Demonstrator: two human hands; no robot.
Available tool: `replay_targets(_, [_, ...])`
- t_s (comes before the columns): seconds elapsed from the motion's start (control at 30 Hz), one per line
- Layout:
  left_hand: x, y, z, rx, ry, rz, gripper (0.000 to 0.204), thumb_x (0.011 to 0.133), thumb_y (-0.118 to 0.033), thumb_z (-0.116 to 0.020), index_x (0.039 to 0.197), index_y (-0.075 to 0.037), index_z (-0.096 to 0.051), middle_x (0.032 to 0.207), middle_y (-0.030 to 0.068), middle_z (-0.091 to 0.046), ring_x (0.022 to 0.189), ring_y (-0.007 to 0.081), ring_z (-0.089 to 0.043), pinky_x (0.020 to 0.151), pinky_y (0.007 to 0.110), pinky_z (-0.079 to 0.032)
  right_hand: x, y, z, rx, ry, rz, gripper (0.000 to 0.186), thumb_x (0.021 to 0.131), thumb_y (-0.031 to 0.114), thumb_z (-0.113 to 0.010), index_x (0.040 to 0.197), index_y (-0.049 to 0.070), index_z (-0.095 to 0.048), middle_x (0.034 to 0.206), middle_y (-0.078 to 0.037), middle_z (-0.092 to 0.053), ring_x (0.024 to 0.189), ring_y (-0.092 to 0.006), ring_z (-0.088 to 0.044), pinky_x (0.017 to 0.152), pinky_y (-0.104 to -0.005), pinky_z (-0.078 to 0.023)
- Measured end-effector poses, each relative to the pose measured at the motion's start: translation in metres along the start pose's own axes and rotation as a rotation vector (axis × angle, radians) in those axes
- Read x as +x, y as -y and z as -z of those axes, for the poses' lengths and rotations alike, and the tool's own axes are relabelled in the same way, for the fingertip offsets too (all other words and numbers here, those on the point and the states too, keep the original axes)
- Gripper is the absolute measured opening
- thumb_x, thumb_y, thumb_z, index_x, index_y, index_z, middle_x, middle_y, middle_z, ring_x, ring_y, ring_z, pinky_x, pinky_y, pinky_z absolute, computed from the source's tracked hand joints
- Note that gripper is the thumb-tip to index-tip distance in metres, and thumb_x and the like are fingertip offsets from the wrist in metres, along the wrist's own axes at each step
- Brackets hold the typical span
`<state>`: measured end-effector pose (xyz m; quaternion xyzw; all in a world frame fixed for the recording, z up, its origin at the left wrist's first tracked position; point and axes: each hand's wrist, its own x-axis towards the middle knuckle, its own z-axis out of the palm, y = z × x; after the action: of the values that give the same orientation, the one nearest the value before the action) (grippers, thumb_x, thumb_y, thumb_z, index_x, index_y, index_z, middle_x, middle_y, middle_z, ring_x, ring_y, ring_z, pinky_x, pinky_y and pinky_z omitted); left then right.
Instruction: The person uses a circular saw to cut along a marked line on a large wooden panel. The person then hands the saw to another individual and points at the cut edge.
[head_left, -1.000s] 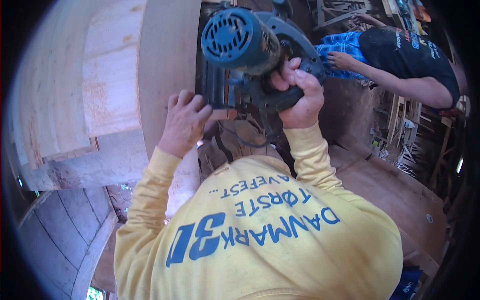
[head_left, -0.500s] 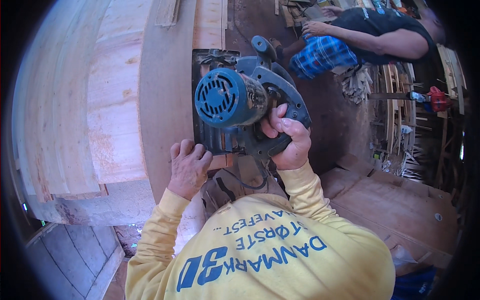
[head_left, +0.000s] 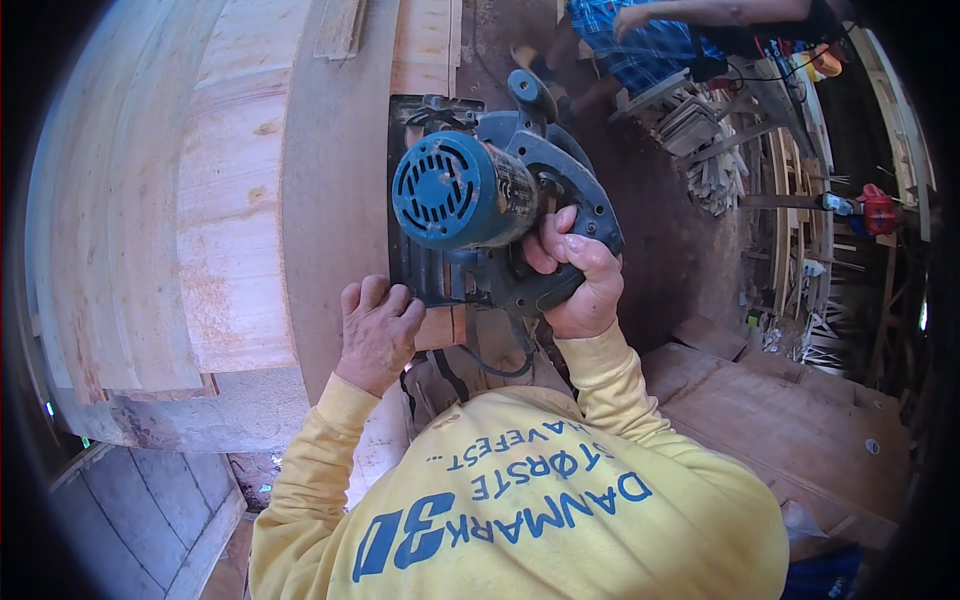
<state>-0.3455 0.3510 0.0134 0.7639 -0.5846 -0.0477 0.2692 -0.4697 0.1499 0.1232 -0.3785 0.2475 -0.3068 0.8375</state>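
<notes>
A circular saw (head_left: 465,195) with a round teal motor housing rests with its dark base plate on the pale wood, beside a long brown board (head_left: 335,170). My right hand (head_left: 582,280) is closed around the saw's rear handle, fingers inside the grip. At the board's near right edge, close to the base plate's corner, my left hand (head_left: 380,335) is curled over the board with knuckles up. Its fingertips are hidden. The blade cannot be seen. A black cord (head_left: 505,370) loops down from the saw near my body.
Wide pale planks (head_left: 235,200) lie to the left, with a short wood strip (head_left: 340,28) on the board's far end. At the far right, a co-worker in blue plaid shorts (head_left: 640,45) stands near stacked wood offcuts (head_left: 705,140). Brown sheets (head_left: 780,420) lie at lower right.
The co-worker has moved toward the upper edge of the picture, uncovering more of the offcuts. My hands and the saw keep nearly the same place on the board.
</notes>
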Motion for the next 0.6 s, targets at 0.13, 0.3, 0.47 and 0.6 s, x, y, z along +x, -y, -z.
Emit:
replay_targets(0.13, [0.006, 0.003, 0.000, 0.009, 0.003, -0.005, 0.022, 0.065, -0.011, -0.070, 0.086, -0.013, -0.063, 0.090, 0.0032, -0.055, 0.105, 0.0268, -0.050, 0.092, 0.045, -0.036, 0.007, 0.000, -0.001, -0.015, -0.006, 0.006, 0.024, 0.083, 0.012, -0.062, 0.105, 0.004, -0.057, 0.079, -0.003, -0.050, 0.071, -0.0160, -0.049, 0.070, -0.0289, -0.044])
replay_targets(0.3, [0.012, 0.007, -0.001, 0.023, 0.015, -0.002, 0.021, 0.067, -0.010, -0.070, 0.086, -0.013, -0.063, 0.090, 0.0030, -0.056, 0.105, 0.0265, -0.050, 0.093, 0.045, -0.036, 0.015, 0.001, -0.001, -0.014, 0.004, 0.004, 0.025, 0.083, 0.013, -0.063, 0.105, 0.004, -0.057, 0.080, -0.003, -0.050, 0.072, -0.0161, -0.049, 0.070, -0.0293, -0.044])
replay_targets(0.47, [0.018, 0.011, -0.003, 0.043, 0.009, 0.001, 0.021, 0.067, -0.010, -0.069, 0.087, -0.013, -0.063, 0.090, 0.0030, -0.056, 0.105, 0.0264, -0.051, 0.092, 0.045, -0.036, 0.025, 0.002, -0.001, -0.006, 0.007, -0.002, 0.024, 0.083, 0.013, -0.063, 0.105, 0.004, -0.057, 0.080, -0.003, -0.049, 0.072, -0.0162, -0.049, 0.071, -0.0295, -0.044])
replay_targets(0.6, [0.025, 0.014, -0.005, 0.047, 0.016, 0.011, 0.021, 0.067, -0.010, -0.070, 0.086, -0.013, -0.063, 0.090, 0.0032, -0.056, 0.105, 0.0263, -0.051, 0.093, 0.045, -0.036, 0.032, 0.002, -0.001, -0.002, -0.025, -0.016, 0.024, 0.083, 0.012, -0.063, 0.105, 0.004, -0.057, 0.080, -0.003, -0.049, 0.072, -0.0163, -0.049, 0.072, -0.0296, -0.044])
